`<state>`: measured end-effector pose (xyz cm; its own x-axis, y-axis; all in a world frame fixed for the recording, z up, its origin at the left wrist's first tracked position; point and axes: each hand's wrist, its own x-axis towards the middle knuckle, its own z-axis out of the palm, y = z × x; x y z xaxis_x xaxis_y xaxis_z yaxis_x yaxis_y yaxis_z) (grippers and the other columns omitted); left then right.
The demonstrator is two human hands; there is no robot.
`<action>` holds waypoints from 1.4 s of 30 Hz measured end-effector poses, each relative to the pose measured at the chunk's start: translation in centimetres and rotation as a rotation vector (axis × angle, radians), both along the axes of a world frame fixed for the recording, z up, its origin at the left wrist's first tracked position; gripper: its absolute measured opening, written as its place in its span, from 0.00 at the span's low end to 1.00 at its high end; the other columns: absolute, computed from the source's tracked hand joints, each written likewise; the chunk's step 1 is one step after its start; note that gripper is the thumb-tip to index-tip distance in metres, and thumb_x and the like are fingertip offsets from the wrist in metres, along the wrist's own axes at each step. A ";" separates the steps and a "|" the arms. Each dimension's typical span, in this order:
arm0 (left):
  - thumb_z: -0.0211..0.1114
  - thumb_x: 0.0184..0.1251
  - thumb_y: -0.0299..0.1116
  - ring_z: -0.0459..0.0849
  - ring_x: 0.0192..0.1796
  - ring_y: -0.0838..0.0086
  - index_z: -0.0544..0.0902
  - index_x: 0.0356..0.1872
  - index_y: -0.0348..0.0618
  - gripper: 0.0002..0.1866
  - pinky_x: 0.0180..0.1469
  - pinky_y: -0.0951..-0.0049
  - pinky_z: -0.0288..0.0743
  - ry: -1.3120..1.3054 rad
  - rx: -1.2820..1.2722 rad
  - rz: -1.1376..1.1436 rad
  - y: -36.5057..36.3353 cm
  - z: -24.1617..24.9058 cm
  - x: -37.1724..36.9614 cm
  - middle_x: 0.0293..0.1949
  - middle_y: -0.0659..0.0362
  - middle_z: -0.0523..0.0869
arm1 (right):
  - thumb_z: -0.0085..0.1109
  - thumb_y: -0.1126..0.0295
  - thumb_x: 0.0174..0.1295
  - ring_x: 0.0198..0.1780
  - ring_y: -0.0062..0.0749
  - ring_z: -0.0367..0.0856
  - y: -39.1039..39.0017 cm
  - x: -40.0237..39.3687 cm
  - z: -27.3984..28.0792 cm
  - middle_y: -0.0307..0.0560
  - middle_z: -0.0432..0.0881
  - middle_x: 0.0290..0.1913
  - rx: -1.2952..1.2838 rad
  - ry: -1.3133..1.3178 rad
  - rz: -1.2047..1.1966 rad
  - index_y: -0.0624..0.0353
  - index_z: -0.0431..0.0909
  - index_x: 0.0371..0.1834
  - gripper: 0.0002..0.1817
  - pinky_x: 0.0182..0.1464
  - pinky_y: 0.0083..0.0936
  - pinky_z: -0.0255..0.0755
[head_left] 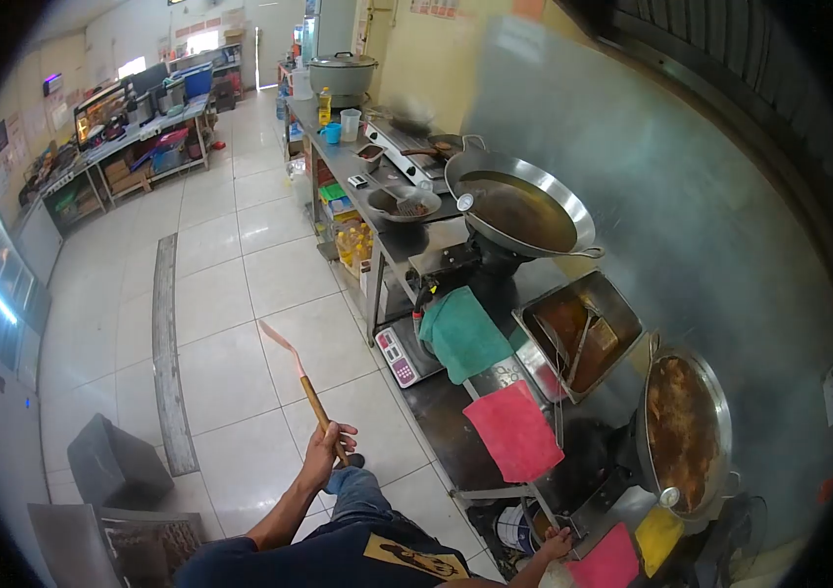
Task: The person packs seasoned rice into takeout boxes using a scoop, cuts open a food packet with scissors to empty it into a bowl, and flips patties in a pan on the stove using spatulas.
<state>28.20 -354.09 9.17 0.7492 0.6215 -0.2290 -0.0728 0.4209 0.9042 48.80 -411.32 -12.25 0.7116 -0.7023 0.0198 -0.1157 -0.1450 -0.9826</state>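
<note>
My left hand (330,448) is closed around the wooden handle of a spatula (310,396), held out over the floor tiles. Its thin metal blade points up and away from me. My right hand (555,544) is low at the front edge of the stove counter, fingers curled by a metal bar; what they grip is too small to make out. Close to it lie a pink cloth (605,561) and a yellow cloth (660,540). A wok (718,384) of brown food in bubbling oil, with a round dial thermometer (670,497) on its rim, stands beyond.
A second wok (576,208) of dark oil sits farther along. Between the woks are a steel pan (622,294) with tongs, a red cloth (514,431), a green cloth (465,333) and a digital scale (401,358). A grey bin (114,461) stands on the left floor.
</note>
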 end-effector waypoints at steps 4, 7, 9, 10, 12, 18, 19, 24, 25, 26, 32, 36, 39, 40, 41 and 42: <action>0.43 0.79 0.45 0.80 0.37 0.73 0.70 0.44 0.39 0.17 0.42 0.70 0.77 -0.006 -0.002 0.015 0.5 -0.1 0.2 0.42 0.54 0.80 | 0.51 0.56 0.71 0.20 0.28 0.79 -1.0 0.2 -0.8 0.51 0.81 0.25 0.097 0.039 0.064 0.72 0.72 0.39 0.22 0.22 0.21 0.76; 0.43 0.79 0.44 0.80 0.37 0.73 0.70 0.44 0.39 0.17 0.43 0.70 0.77 -0.017 -0.006 0.033 0.6 0.1 -0.2 0.42 0.54 0.80 | 0.52 0.56 0.71 0.21 0.28 0.79 0.4 0.3 0.4 0.51 0.82 0.26 0.181 0.063 -0.052 0.71 0.72 0.42 0.22 0.24 0.21 0.76; 0.43 0.79 0.44 0.80 0.37 0.73 0.70 0.43 0.39 0.17 0.43 0.70 0.77 -0.023 -0.004 0.041 0.8 0.1 -0.5 0.42 0.54 0.80 | 0.52 0.56 0.71 0.22 0.28 0.79 2.1 0.2 2.7 0.51 0.81 0.26 0.187 0.073 -0.057 0.71 0.72 0.44 0.22 0.25 0.21 0.76; 0.43 0.79 0.44 0.80 0.37 0.73 0.70 0.43 0.39 0.17 0.43 0.70 0.77 -0.018 -0.011 0.046 1.0 0.0 -0.6 0.42 0.53 0.80 | 0.52 0.57 0.71 0.23 0.28 0.79 2.5 -0.4 3.2 0.50 0.81 0.26 0.198 0.077 -0.069 0.70 0.72 0.47 0.21 0.25 0.21 0.75; 0.43 0.79 0.44 0.79 0.37 0.73 0.71 0.43 0.40 0.17 0.43 0.70 0.77 0.001 -0.021 0.042 1.1 -0.1 -0.9 0.42 0.53 0.80 | 0.53 0.57 0.70 0.23 0.29 0.79 1.3 -0.3 2.1 0.50 0.81 0.26 0.284 0.038 -0.006 0.69 0.72 0.49 0.21 0.26 0.21 0.75; 0.46 0.78 0.46 0.79 0.37 0.73 0.71 0.44 0.39 0.18 0.42 0.69 0.76 -0.005 -0.002 0.092 1.4 -0.8 -1.6 0.42 0.53 0.80 | 0.56 0.59 0.69 0.28 0.31 0.79 -1.2 -0.4 -1.0 0.50 0.81 0.30 0.467 -0.069 0.073 0.67 0.70 0.54 0.21 0.29 0.24 0.75; 0.45 0.79 0.44 0.79 0.36 0.75 0.72 0.44 0.40 0.17 0.42 0.72 0.76 -0.025 -0.022 0.095 1.3 -0.4 -1.8 0.42 0.54 0.81 | 0.56 0.59 0.69 0.28 0.31 0.79 -0.8 0.1 -0.5 0.50 0.81 0.30 0.468 -0.028 0.038 0.66 0.70 0.53 0.21 0.30 0.24 0.75; 0.46 0.78 0.45 0.79 0.36 0.74 0.74 0.41 0.40 0.17 0.41 0.72 0.75 0.022 -0.043 0.026 1.2 -1.5 -2.4 0.42 0.55 0.81 | 0.50 0.56 0.71 0.39 0.31 0.81 0.4 -0.5 1.4 0.47 0.81 0.40 0.504 0.059 0.049 0.60 0.69 0.60 0.23 0.42 0.28 0.78; 0.47 0.77 0.46 0.77 0.37 0.75 0.73 0.41 0.40 0.18 0.42 0.71 0.74 0.059 -0.018 0.063 1.4 -1.8 -2.4 0.41 0.56 0.79 | 0.52 0.59 0.70 0.34 0.30 0.78 2.0 -0.8 2.6 0.46 0.78 0.34 0.556 0.007 0.056 0.60 0.71 0.48 0.15 0.37 0.27 0.75; 0.49 0.76 0.48 0.75 0.37 0.75 0.73 0.42 0.39 0.19 0.43 0.70 0.73 0.092 0.006 0.082 1.6 -2.2 -2.3 0.41 0.56 0.77 | 0.55 0.63 0.70 0.29 0.30 0.76 2.5 -1.0 3.9 0.44 0.75 0.27 0.595 -0.056 0.048 0.60 0.72 0.36 0.11 0.33 0.27 0.73; 0.47 0.76 0.48 0.74 0.36 0.74 0.75 0.38 0.41 0.19 0.44 0.70 0.70 0.112 0.085 0.063 3.1 -10.1 -1.0 0.37 0.58 0.76 | 0.46 0.48 0.71 0.31 0.36 0.81 0.9 -1.1 2.0 0.50 0.80 0.33 0.506 -0.031 0.180 0.64 0.71 0.43 0.24 0.41 0.35 0.81; 0.45 0.76 0.53 0.73 0.37 0.75 0.73 0.40 0.40 0.23 0.43 0.74 0.69 0.214 0.168 0.187 2.9 -12.5 1.6 0.37 0.58 0.76 | 0.41 0.47 0.72 0.32 0.38 0.82 1.5 -0.4 3.0 0.51 0.80 0.33 0.395 0.056 0.023 0.65 0.71 0.41 0.26 0.41 0.35 0.82; 0.43 0.77 0.54 0.74 0.37 0.75 0.72 0.40 0.40 0.25 0.48 0.73 0.69 0.239 0.200 0.162 3.5 -16.2 2.4 0.38 0.58 0.76 | 0.37 0.46 0.73 0.34 0.39 0.82 1.5 -0.3 2.8 0.50 0.79 0.33 0.433 0.020 -0.043 0.66 0.71 0.41 0.29 0.41 0.35 0.82; 0.42 0.77 0.55 0.74 0.37 0.75 0.73 0.40 0.40 0.25 0.50 0.72 0.68 0.233 0.201 0.158 3.6 -17.5 2.5 0.38 0.58 0.76 | 0.37 0.46 0.73 0.35 0.40 0.82 1.9 0.1 2.6 0.50 0.79 0.34 0.435 -0.017 -0.099 0.67 0.71 0.40 0.29 0.41 0.35 0.82; 0.42 0.77 0.56 0.74 0.38 0.75 0.73 0.40 0.40 0.26 0.52 0.70 0.68 0.224 0.208 0.148 3.8 -18.4 2.7 0.38 0.58 0.76 | 0.36 0.45 0.72 0.37 0.41 0.82 2.4 0.3 2.6 0.50 0.79 0.34 0.441 -0.057 -0.159 0.68 0.71 0.38 0.30 0.41 0.34 0.82; 0.42 0.77 0.56 0.74 0.38 0.75 0.73 0.40 0.40 0.26 0.52 0.70 0.68 0.232 0.195 0.140 4.0 -19.1 2.6 0.38 0.58 0.76 | 0.36 0.45 0.72 0.37 0.41 0.82 2.2 0.2 2.4 0.50 0.79 0.34 0.427 -0.051 -0.165 0.68 0.71 0.38 0.30 0.41 0.34 0.82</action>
